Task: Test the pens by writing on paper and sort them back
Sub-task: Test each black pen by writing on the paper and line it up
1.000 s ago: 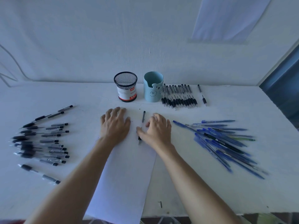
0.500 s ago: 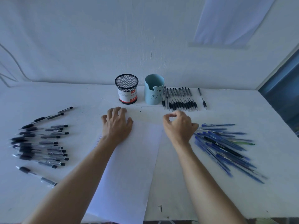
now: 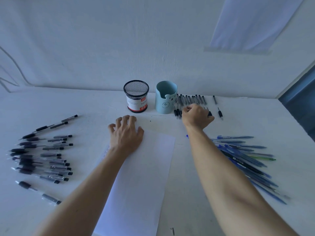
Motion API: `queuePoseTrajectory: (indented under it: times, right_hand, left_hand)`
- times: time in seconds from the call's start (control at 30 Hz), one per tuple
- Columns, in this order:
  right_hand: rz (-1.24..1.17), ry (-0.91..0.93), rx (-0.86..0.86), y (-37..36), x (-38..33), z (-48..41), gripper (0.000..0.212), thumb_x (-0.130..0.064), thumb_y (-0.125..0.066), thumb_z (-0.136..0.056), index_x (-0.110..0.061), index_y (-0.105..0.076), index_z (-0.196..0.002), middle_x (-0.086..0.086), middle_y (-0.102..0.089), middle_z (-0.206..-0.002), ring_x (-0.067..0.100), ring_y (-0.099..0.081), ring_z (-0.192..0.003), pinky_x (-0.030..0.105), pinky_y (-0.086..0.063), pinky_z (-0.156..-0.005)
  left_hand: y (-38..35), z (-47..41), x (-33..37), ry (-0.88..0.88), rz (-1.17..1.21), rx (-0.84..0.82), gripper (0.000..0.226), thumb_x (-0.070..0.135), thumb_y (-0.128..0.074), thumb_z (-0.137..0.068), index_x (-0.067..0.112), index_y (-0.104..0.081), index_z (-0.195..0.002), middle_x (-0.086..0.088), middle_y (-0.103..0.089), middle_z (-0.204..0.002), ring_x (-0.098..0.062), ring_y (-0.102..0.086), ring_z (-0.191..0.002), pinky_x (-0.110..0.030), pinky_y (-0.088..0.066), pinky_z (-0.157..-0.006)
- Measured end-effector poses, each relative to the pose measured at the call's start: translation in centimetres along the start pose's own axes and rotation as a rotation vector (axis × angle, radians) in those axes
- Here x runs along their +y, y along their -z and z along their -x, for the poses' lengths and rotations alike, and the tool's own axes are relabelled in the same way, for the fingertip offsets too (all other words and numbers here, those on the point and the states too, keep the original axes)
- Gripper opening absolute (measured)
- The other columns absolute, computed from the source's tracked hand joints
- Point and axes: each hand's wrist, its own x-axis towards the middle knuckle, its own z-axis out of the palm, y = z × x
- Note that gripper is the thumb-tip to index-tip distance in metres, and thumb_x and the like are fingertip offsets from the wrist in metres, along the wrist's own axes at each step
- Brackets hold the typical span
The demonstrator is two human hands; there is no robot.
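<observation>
A white sheet of paper (image 3: 144,176) lies in the middle of the white table (image 3: 95,116). My left hand (image 3: 127,135) rests on the sheet's top edge with its fingers spread. My right hand (image 3: 196,117) is reached out to the far row of black pens (image 3: 190,99) beside the blue cup (image 3: 166,99). Its fingers are curled round a black pen (image 3: 210,114), whose dark end sticks out past the knuckles. Most of that pen is hidden by the hand.
A black mesh pen cup (image 3: 136,97) stands left of the blue cup. Several black pens (image 3: 42,160) lie spread at the left, and a pile of blue pens (image 3: 243,155) at the right under my forearm. Two single pens (image 3: 220,114) lie right of the far row.
My right hand picked the black pen up off the paper and carried it away to the far right, to the row beside the blue cup. My left hand stayed on the paper.
</observation>
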Motion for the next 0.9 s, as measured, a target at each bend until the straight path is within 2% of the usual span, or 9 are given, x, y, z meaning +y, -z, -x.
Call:
queuePoseTrajectory:
  times: [0.2, 0.3, 0.4, 0.5, 0.57, 0.7, 0.77, 0.83, 0.9]
  right_hand:
    - [-0.043, -0.001, 0.029, 0.6, -0.4, 1.2, 0.033, -0.043, -0.056, -0.09, -0.021, -0.066, -0.112, 0.002, -0.067, -0.113, 0.028, -0.05, -0.117, 0.043, -0.027, -0.097]
    - [-0.094, 0.042, 0.089, 1.3, -0.7, 3.3, 0.028, -0.037, -0.058, -0.086, -0.022, -0.063, -0.109, 0.001, -0.066, -0.111, 0.027, -0.053, -0.111, 0.039, -0.028, -0.091]
    - [-0.169, 0.205, 0.09, 1.5, -1.2, 6.9, 0.022, -0.033, -0.057, -0.082, -0.022, -0.064, -0.1, -0.002, -0.066, -0.099, 0.026, -0.056, -0.098, 0.036, -0.027, -0.079]
    - [-0.206, 0.451, -0.01, 1.3, -1.2, 10.7, 0.02, -0.033, -0.054, -0.079, -0.021, -0.067, -0.089, -0.003, -0.065, -0.087, 0.026, -0.06, -0.085, 0.036, -0.031, -0.075]
    - [-0.166, 0.568, -0.114, 1.0, -0.9, 12.8, 0.031, -0.04, -0.049, -0.078, -0.023, -0.07, -0.094, -0.003, -0.066, -0.094, 0.025, -0.059, -0.094, 0.038, -0.034, -0.079]
    - [-0.026, 0.658, -0.366, 0.7, -0.3, 14.9, 0.056, -0.054, -0.04, -0.08, -0.026, -0.062, -0.124, -0.004, -0.054, -0.133, 0.02, -0.043, -0.129, 0.042, -0.028, -0.103]
    - [0.035, 0.693, -0.429, 0.6, -0.2, 15.3, 0.063, -0.057, -0.038, -0.081, -0.026, -0.052, -0.135, -0.004, -0.042, -0.147, 0.018, -0.031, -0.139, 0.043, -0.021, -0.11]
    - [0.06, 0.706, -0.443, 0.3, -0.4, 15.6, 0.067, -0.058, -0.037, -0.082, -0.027, -0.045, -0.141, -0.003, -0.035, -0.155, 0.019, -0.025, -0.145, 0.047, -0.016, -0.114]
    - [0.089, 0.697, -0.468, 0.0, -0.8, 15.7, 0.07, -0.061, -0.031, -0.082, -0.032, -0.04, -0.145, -0.003, -0.027, -0.161, 0.02, -0.017, -0.149, 0.051, -0.01, -0.117]
  left_hand:
    - [0.0, 0.1, 0.0, 0.003, 0.005, 0.016, 0.038, 0.04, -0.046, -0.093, 0.021, -0.051, -0.125, -0.001, -0.053, -0.134, -0.025, -0.04, -0.129, -0.045, -0.027, -0.102]
    - [0.0, 0.1, 0.0, 0.017, 0.028, 0.025, 0.037, 0.04, -0.047, -0.094, 0.022, -0.051, -0.126, 0.001, -0.052, -0.134, -0.023, -0.038, -0.131, -0.043, -0.024, -0.103]
    - [0.2, 0.1, -0.2, 0.05, 0.111, 0.024, 0.038, 0.041, -0.052, -0.093, 0.023, -0.054, -0.127, 0.003, -0.052, -0.137, -0.021, -0.035, -0.134, -0.041, -0.021, -0.106]
    - [0.6, -0.2, -0.6, 0.104, 0.218, -0.006, 0.042, 0.04, -0.059, -0.09, 0.022, -0.055, -0.129, 0.001, -0.054, -0.137, -0.02, -0.037, -0.136, -0.038, -0.02, -0.109]
    - [1.4, -0.5, -1.0, 0.154, 0.344, -0.017, 0.042, 0.033, -0.063, -0.089, 0.018, -0.056, -0.128, -0.003, -0.056, -0.134, -0.023, -0.044, -0.131, -0.038, -0.025, -0.109]
    - [3.4, -0.9, -3.4, 0.231, 0.568, 0.074, 0.028, 0.012, -0.059, -0.09, 0.011, -0.063, -0.118, -0.005, -0.066, -0.119, -0.025, -0.059, -0.112, -0.027, -0.039, -0.095]
    - [3.9, -1.1, -5.5, 0.239, 0.465, 0.151, 0.026, 0.008, -0.054, -0.09, 0.012, -0.066, -0.113, -0.007, -0.067, -0.119, -0.027, -0.056, -0.109, -0.032, -0.04, -0.093]
    - [4.2, -1.4, -7.6, 0.294, 0.269, 0.181, 0.031, 0.007, -0.053, -0.091, 0.016, -0.065, -0.118, -0.01, -0.06, -0.131, -0.031, -0.045, -0.121, -0.041, -0.033, -0.1]
    - [4.6, -1.7, -9.5, 0.357, 0.075, 0.135, 0.042, 0.011, -0.05, -0.092, 0.018, -0.056, -0.133, -0.009, -0.043, -0.148, -0.031, -0.028, -0.137, -0.048, -0.023, -0.108]
